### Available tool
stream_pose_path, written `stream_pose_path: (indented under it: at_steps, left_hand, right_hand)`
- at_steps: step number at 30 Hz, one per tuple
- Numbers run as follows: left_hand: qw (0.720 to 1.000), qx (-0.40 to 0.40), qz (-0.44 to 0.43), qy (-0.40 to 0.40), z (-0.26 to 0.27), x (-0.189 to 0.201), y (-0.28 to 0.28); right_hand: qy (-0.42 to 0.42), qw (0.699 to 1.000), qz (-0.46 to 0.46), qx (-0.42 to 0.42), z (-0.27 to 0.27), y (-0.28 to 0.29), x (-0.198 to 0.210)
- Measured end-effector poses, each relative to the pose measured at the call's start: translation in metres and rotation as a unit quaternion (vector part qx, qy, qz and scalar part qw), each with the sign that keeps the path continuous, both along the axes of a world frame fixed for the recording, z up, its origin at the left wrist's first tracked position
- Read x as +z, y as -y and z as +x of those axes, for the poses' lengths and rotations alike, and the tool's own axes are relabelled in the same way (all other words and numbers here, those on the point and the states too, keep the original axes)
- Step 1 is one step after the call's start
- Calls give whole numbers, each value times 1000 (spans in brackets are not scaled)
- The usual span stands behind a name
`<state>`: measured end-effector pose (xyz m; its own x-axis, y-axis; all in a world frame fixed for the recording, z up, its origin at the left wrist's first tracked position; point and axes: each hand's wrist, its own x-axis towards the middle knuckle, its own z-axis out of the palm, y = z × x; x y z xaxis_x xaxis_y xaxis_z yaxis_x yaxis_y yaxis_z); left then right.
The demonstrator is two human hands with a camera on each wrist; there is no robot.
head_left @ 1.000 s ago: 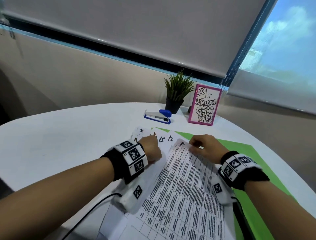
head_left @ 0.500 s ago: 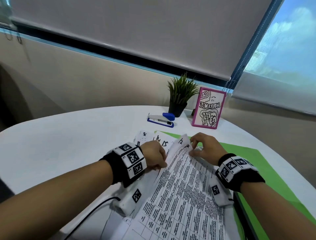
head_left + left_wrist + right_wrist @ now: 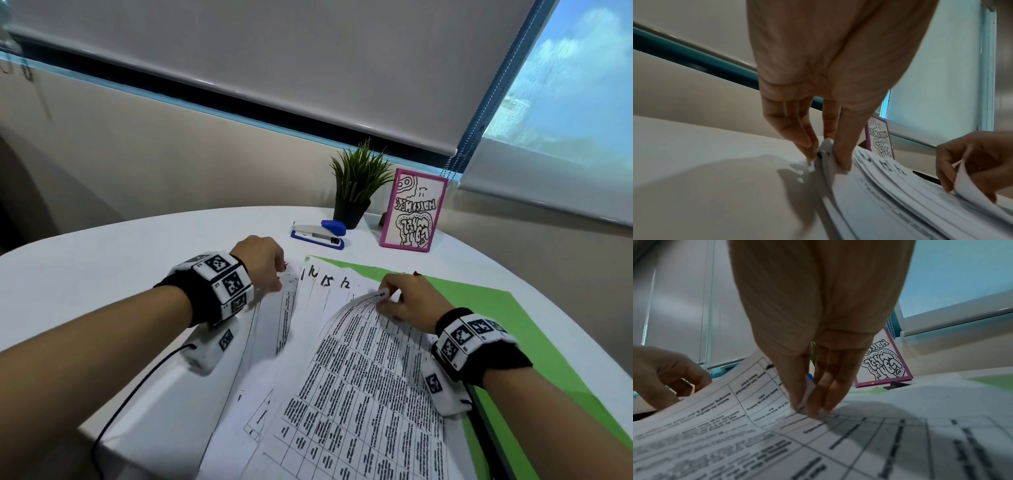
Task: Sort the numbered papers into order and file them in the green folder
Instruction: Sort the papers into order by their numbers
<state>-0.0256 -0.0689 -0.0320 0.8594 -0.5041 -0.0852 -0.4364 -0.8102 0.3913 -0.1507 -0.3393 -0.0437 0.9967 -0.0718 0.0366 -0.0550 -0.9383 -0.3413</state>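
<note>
Several numbered printed papers lie fanned on the white table, partly over the green folder. Handwritten numbers show along their far edges. My left hand pinches the far corner of the leftmost sheets between thumb and fingers. My right hand pinches the far corner of the top sheet, a printed table, and holds it curled up off the stack. In the left wrist view the right hand bends that sheet's white back upward.
A blue and white stapler, a small potted plant and a pink-framed drawing stand at the table's far edge by the window blind. A black cable runs off the near left edge.
My left hand moved away to the left, from the middle of the fan to its leftmost sheets. My right hand lifted and curled the top sheet's far corner.
</note>
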Motion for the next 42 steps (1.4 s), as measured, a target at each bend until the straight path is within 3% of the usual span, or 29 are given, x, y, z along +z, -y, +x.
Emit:
stream_pose_path:
  at_steps: [7,13,16,18,19,21,23,25,27,30,33,35,38,40,42]
  left_hand:
    - [996,5,-46,-80,-2,5,-4]
    - [993,-40,25,-105,-16,1,-21]
    - [994,0,-88,-66,-19,6,-23]
    - [979,61,-195,-11,-19,10,-22]
    - [967,83,-239,-19,-18,11,-22]
    - [964,67,-233,-108,-18,10,-26]
    - [976,4,-97,-195,-20,4,-33]
    - [977,-37,-4,-210,-25,1,-38]
    - [967,-55,-37,-245,-31,1,-41]
    - [921,-98,-124,-356,-47,8,-40]
    - [888,-104,-145,-424,-61,13,-36]
    - [909,-80,-121,-391,-59,17,-33]
    - [978,-27,-65,-197,-43,25,-33]
    - [995,24,-61,-79,-35,37,-36]
    - [994,68,-69,40,-28,48,-40]
  right_hand:
    - [-53,998,-37,-20,-5,-4,3]
    - [-59,996,28,-65,-10,-5,2]
    - [-57,996,50,-49,-12,-1,2]
    - [-58,997,49,-32,-15,0,3]
    - [-60,997,47,-32,-15,1,3]
    - [-55,996,53,-50,-17,2,0]
    - [-50,995,58,-68,-17,3,-4]
    - [-50,994,60,-77,-16,5,-7]
    - [-47,994,48,-83,-14,5,-6]
    - [-33,994,22,-99,-11,5,-3]
    - [-26,993,0,-112,-8,6,0]
    - [-34,993,-6,-110,-7,6,-1]
    - [-45,993,-39,-104,-8,4,-1]
    - [-44,993,-51,-97,-9,4,-1]
    - [-47,993,-51,-94,-10,4,1]
